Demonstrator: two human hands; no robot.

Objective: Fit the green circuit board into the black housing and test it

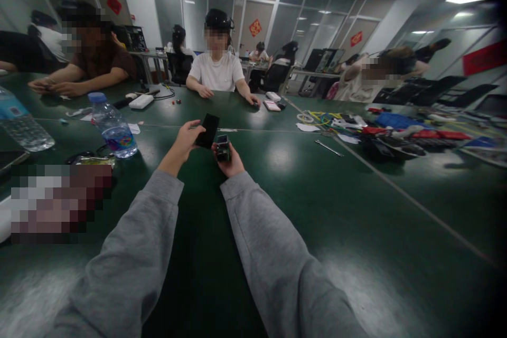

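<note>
My left hand (185, 141) is closed on a black flat smartphone (208, 131), held tilted over the table with its dark face toward me. Just right of it, my right hand (234, 163) grips a small dark boxy device (223, 149); a bluish, screen-like patch shows on its upper part, but I cannot make out its exact kind. The phone and the device are close together, and I cannot tell whether they touch. Part of the device is hidden by my right fingers.
Left on the green table (285, 211) stand a labelled water bottle (113, 127) and a larger bottle (24, 121). A wrench (329, 148) lies to the right, near tangled cables (317, 118) and a heap of tools and bags. Across sits a person in white (217, 71).
</note>
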